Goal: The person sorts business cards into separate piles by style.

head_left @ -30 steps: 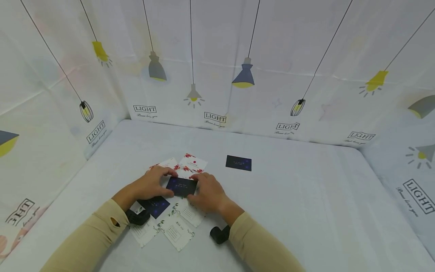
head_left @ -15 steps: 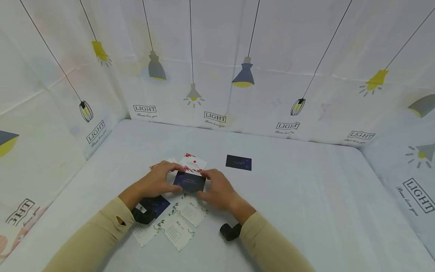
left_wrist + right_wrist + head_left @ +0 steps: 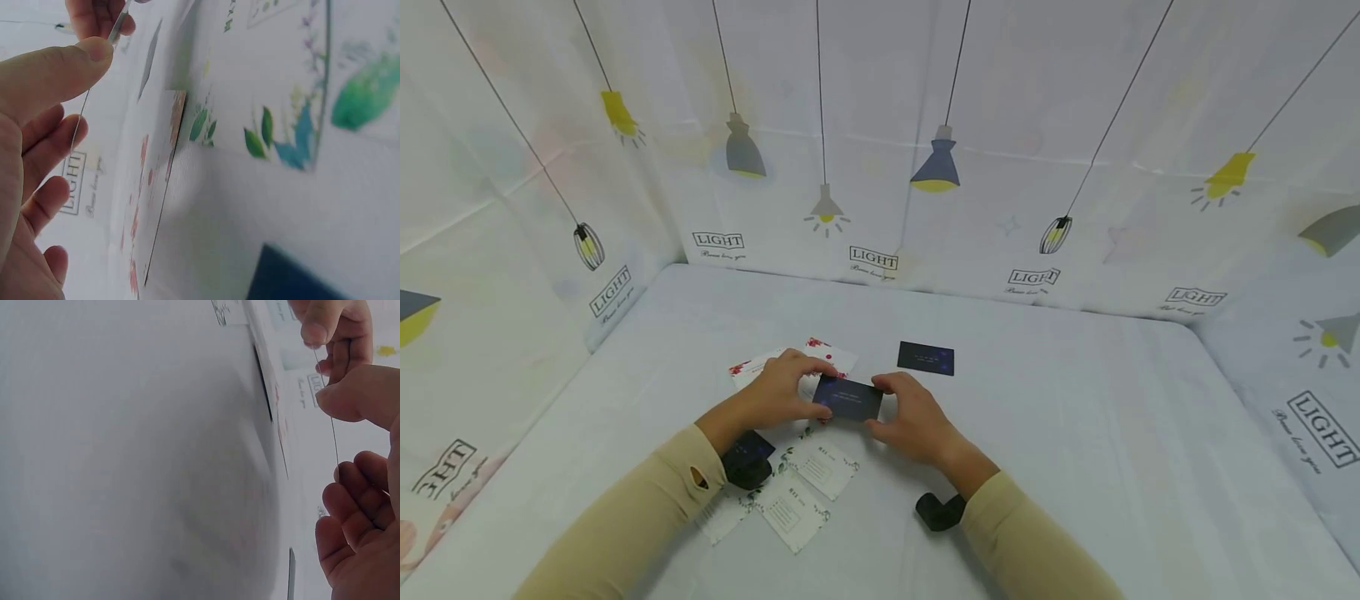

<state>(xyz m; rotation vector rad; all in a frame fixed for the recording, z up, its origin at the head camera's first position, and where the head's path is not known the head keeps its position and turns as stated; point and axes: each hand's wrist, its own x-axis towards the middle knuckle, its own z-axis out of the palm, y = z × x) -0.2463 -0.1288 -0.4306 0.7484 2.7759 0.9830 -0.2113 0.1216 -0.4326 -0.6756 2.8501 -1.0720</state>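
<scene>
A dark blue business card [image 3: 848, 400] is held up off the table between both hands in the head view. The left hand [image 3: 784, 392] pinches its left end between thumb and fingers, and the right hand [image 3: 917, 419] grips the right end the same way. Both wrist views show this card edge-on as a thin line, with the left hand [image 3: 44, 125] and the right hand [image 3: 362, 487] at its edges. Beneath and behind it lie white cards with red flowers [image 3: 831, 353], partly hidden by the left hand. A second dark card [image 3: 760, 443] is mostly covered by the left wrist.
Another dark card [image 3: 927, 358] lies apart, behind the right hand. Several white cards with green leaves [image 3: 823, 468] lie nearer the body on the white tabletop [image 3: 1112, 433]. Black wrist devices [image 3: 938, 512] hang under both wrists. A lamp-printed cloth [image 3: 1015, 108] encloses the table.
Both hands have carried the dark card to the right and lifted it, away from the leafy cards. More of the red-flowered cards at the left now shows. The loose cards stay where they were.
</scene>
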